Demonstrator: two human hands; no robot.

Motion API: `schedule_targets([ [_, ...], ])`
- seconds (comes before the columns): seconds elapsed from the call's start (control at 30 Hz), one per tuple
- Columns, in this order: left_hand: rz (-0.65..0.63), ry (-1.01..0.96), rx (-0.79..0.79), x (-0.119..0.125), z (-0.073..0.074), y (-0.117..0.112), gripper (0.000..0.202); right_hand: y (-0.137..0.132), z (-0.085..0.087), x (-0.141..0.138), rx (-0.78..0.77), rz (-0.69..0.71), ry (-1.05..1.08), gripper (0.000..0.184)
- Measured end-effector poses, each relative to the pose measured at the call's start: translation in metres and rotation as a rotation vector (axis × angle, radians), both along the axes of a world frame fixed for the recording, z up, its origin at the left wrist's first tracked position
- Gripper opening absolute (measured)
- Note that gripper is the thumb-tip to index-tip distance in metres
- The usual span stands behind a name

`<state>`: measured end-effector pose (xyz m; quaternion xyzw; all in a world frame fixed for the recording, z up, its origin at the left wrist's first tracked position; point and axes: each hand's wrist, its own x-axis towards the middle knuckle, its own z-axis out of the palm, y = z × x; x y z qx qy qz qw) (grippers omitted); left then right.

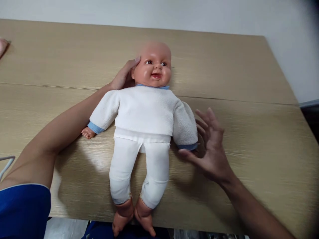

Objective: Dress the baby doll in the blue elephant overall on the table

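Note:
A bald baby doll (141,166) lies face up on the wooden table, its feet at the near edge. It wears a fleecy white sweater (146,109) with blue collar and cuffs over white cloth legs. My left hand (124,73) cups the side of the doll's head (156,54); the thumb shows beside it and the other fingers are hidden underneath. Beside the doll's sleeve on the right, my right hand (213,149) is open with fingers spread and curved around the blue cuff (188,146). Whether it touches the cuff I cannot tell.
The wooden table (251,132) has a seam running across it and meets a pale wall (174,15) at the back. A skin-coloured object (3,45) is cut off at the far left edge. A white cable (7,162) curves in at the left.

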<state>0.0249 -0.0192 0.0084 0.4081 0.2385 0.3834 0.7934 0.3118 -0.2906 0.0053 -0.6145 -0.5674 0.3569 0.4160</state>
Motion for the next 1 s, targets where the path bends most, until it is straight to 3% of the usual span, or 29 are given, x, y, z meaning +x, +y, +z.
schedule_targets([
  [0.07, -0.070, -0.012, 0.060, -0.004, 0.003, -0.001, 0.051, 0.002, 0.004, 0.016, 0.019, -0.077, 0.039, 0.084],
  [0.17, -0.171, -0.039, 0.129, -0.006, 0.005, -0.002, 0.060, 0.008, -0.004, 0.044, 0.105, -0.206, 0.026, 0.054],
  [0.23, -0.165, -0.028, 0.126, -0.005, 0.006, -0.005, 0.060, 0.014, -0.013, 0.057, 0.109, -0.251, 0.049, 0.041],
  [0.33, -0.054, -0.009, 0.069, 0.002, 0.008, -0.013, 0.055, 0.019, -0.023, 0.062, 0.122, -0.320, 0.057, 0.029],
  [0.5, 0.147, -0.004, -0.003, 0.015, 0.011, -0.028, 0.059, 0.012, -0.017, 0.045, 0.072, -0.271, -0.022, 0.023],
  [0.73, 0.065, -0.041, 0.087, 0.009, 0.012, -0.027, 0.046, 0.006, -0.016, 0.041, 0.053, -0.200, -0.076, 0.024],
  [1.0, 0.089, -0.012, 0.114, 0.008, 0.004, -0.017, 0.043, 0.010, -0.022, 0.046, 0.066, -0.234, -0.145, 0.026],
])
